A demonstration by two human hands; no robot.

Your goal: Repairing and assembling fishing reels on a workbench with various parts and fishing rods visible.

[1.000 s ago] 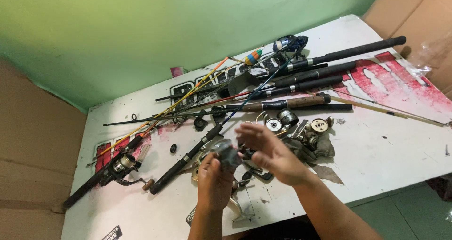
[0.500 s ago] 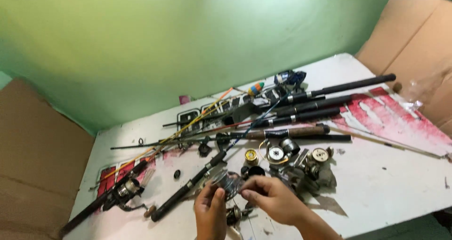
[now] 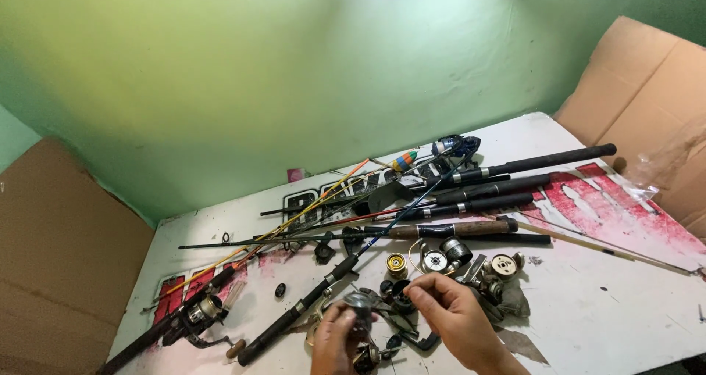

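Green-walled room, cluttered white table (image 3: 603,323). Left hand (image 3: 334,342) clamped on spinning reel (image 3: 360,305) at near edge, right hand (image 3: 448,316) pinching its top. Risk: loose spools (image 3: 441,259) nearby get knocked off.

Camera's tipped up so way more green wall shows, and both hands, left hand (image 3: 334,342) gripping the small reel part (image 3: 359,301) and right hand (image 3: 448,320), have slid toward the bench's (image 3: 610,309) near edge, fingers pinched closer together.

bare left hand (image 3: 334,342), bare right hand (image 3: 450,320), sleeveless forearms
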